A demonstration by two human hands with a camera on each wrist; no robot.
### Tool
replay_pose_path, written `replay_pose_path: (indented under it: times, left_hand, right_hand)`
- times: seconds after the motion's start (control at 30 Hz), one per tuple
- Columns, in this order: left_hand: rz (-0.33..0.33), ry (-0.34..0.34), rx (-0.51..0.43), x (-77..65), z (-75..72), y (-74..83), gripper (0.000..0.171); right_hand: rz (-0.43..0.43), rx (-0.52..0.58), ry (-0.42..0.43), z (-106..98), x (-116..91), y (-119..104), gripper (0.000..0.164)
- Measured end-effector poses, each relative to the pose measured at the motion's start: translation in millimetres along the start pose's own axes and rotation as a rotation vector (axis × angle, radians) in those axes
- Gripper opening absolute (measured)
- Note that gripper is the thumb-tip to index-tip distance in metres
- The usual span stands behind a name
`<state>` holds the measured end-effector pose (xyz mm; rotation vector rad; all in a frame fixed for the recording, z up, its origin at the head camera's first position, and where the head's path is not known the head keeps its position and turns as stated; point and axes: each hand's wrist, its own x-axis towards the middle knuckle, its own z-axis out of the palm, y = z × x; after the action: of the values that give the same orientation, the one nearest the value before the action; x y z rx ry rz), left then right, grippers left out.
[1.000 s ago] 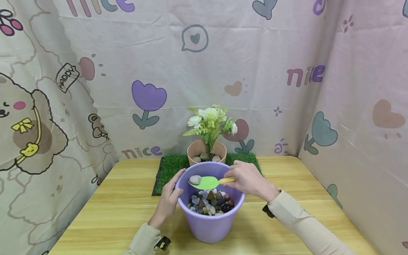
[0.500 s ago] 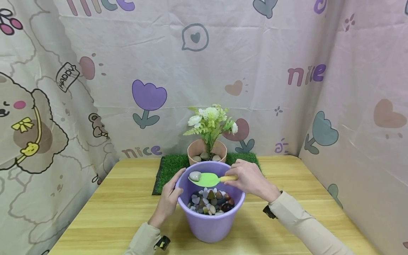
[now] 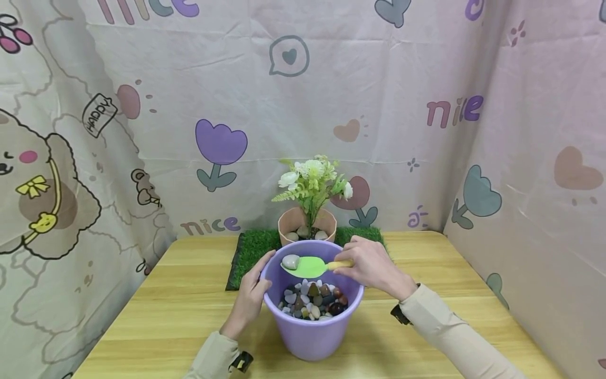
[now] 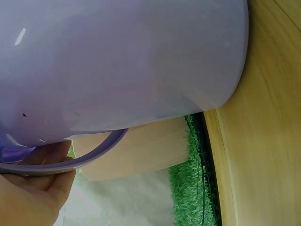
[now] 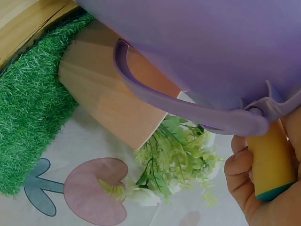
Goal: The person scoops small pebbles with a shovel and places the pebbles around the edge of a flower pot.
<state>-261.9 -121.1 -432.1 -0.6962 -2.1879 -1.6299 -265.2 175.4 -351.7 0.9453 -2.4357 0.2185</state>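
Observation:
A purple bucket (image 3: pixel 312 337) stands upright on the table, with several mixed pebbles (image 3: pixel 314 301) in its bottom. My left hand (image 3: pixel 251 292) grips the bucket's left rim, thumb over the top. In the left wrist view its fingers (image 4: pixel 59 188) reach past the bucket's handle (image 4: pixel 94 155). At the right rim, my right hand (image 3: pixel 371 266) holds a small garden trowel (image 3: pixel 310 267) by its yellow handle (image 5: pixel 273 165). The light green blade lies nearly level over the bucket's mouth, above the pebbles. One pale grey stone (image 3: pixel 291 262) rests on the blade's tip.
Directly behind the bucket, a peach flowerpot (image 3: pixel 284 226) with white flowers (image 3: pixel 314 171) and a few stones stands on a green turf mat (image 3: pixel 258 247). The wooden table (image 3: pixel 165 310) runs back to a printed cloth backdrop (image 3: pixel 284 116).
The trowel has risen slightly with the stone still on its tip, mostly in the first half second. My left hand and the bucket have stayed in place.

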Motion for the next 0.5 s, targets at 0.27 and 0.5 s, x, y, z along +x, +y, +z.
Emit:
replay_pose_path:
  times: [0.27,0.5]
  left_hand:
    - [0.003,-0.004,-0.004,-0.3,0.6,-0.1,0.066]
    - [0.001,-0.001,-0.006,0.1,0.7,-0.8,0.066]
  right_hand:
    - [-0.062,-0.003,0.074,-1,-3,4,0.021]
    - [-0.049,-0.029,0.098,-14,0,14,0.021]
